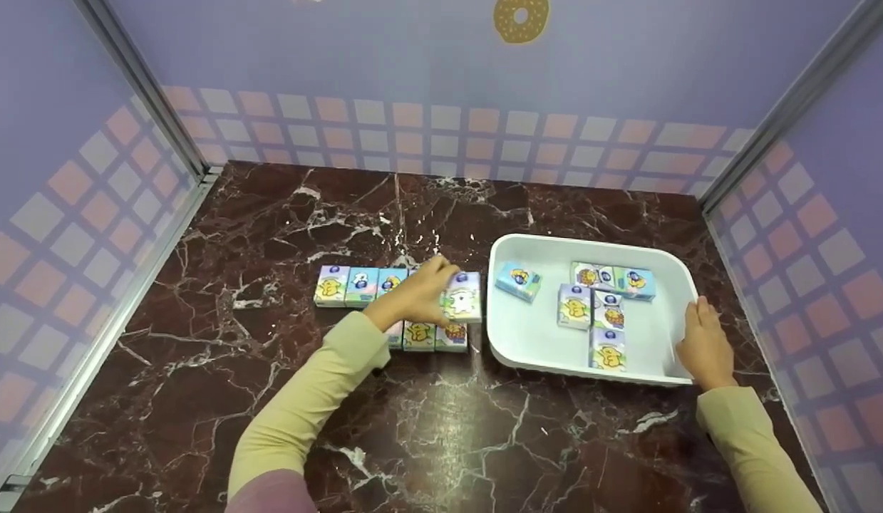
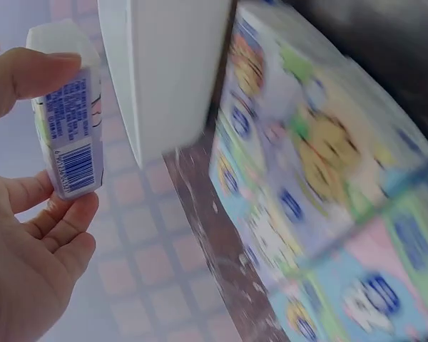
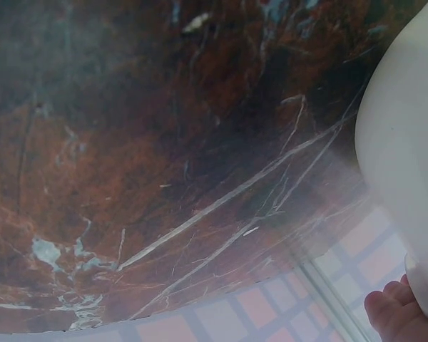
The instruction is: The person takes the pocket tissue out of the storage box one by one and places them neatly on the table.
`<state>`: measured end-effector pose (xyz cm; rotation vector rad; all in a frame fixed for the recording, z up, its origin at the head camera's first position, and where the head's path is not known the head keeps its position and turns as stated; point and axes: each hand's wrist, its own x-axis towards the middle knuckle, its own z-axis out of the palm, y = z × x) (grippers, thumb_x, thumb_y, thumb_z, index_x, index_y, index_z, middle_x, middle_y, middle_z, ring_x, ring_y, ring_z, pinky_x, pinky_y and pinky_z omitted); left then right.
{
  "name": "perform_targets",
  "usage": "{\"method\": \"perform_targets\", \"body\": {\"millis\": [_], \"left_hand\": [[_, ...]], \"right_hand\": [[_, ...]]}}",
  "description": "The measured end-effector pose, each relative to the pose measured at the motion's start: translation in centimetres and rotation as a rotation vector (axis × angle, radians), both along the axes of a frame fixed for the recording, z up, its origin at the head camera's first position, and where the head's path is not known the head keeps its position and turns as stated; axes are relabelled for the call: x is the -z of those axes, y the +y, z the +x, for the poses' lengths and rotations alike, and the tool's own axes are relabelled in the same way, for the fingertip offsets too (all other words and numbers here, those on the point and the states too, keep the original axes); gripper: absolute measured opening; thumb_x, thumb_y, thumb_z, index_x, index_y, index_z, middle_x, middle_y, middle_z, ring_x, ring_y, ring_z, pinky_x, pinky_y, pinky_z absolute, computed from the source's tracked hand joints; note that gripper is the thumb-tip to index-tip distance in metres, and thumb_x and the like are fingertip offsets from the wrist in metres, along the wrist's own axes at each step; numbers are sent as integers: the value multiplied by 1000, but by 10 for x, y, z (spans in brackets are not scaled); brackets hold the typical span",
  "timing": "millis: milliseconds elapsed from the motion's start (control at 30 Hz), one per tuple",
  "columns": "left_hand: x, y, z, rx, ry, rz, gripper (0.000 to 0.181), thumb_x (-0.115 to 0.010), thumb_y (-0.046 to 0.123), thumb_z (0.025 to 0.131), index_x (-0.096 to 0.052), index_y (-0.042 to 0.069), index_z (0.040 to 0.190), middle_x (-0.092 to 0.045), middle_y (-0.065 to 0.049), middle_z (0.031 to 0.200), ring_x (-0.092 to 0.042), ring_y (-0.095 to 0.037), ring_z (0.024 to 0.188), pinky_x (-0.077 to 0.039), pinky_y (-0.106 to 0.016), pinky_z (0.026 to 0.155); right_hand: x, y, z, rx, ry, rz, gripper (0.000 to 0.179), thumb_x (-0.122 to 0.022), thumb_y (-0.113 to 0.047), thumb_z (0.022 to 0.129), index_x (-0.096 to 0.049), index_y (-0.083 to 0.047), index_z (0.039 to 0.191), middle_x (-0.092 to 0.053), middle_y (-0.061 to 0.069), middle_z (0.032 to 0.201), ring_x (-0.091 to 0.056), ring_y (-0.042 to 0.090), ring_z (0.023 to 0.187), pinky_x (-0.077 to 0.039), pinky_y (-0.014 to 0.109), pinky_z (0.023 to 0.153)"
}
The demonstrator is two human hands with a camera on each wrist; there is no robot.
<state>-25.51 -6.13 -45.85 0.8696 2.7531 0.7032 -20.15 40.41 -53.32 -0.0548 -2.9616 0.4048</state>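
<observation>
My left hand (image 1: 416,291) pinches a small tissue pack (image 1: 461,298) with a white character on its face. The left wrist view shows the barcode side of this pack (image 2: 75,135) between thumb and fingertips. In the head view the pack overlaps the right end of two rows of similar packs (image 1: 331,286) on the table, just left of a white plastic tub (image 1: 530,345). Part of the rows is hidden under the hand. At the tub's right side, my right hand (image 1: 706,348) holds the rim, its fingertips (image 3: 386,308) showing by the wall in the right wrist view.
Inside the tub lie several tissue packs, one tilted blue pack (image 1: 519,282) at its left and a cluster (image 1: 575,308) nearer the middle. The dark marbled table (image 1: 441,427) is bounded by lilac panels (image 1: 384,57) at the back and both sides.
</observation>
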Motion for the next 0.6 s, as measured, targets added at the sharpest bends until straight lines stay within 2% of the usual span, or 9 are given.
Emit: {"method": "perform_targets", "body": {"millis": [233,333,467,600], "left_hand": [[6,-39,3,-51,-51,-39,91,-81,18,56,-34,1,132,-34,-10,116,-43,-21,92,-46,-33,80],[7,-56,4,-90,-67,-42,92,-81,14,55,-34,-1,132,-34,-10,117,-44,-21,93,-46,-34,81],[9,-78,7,-132,-56,-80,89,-80,10,52,-37,-1,129,-36,-13,116,-46,-23,92,-47,-35,80],[13,-98,10,-140,-13,-124,83,-80,11,52,-41,-3,124,-37,-16,113,-46,-26,92,-47,-38,82]], "right_hand": [[1,-1,1,8,-10,7,64,-47,5,69,-27,15,129,-19,32,138,-22,50,124,-25,64,94],[1,-2,0,0,9,12,65,-49,6,68,-28,16,129,-21,33,137,-23,50,122,-26,64,93],[0,-3,-1,-12,35,15,66,-53,7,66,-30,17,127,-23,35,135,-25,52,121,-27,64,92],[-1,-3,-1,-8,38,17,66,-53,7,66,-30,17,127,-23,35,135,-25,52,120,-27,65,91]]}}
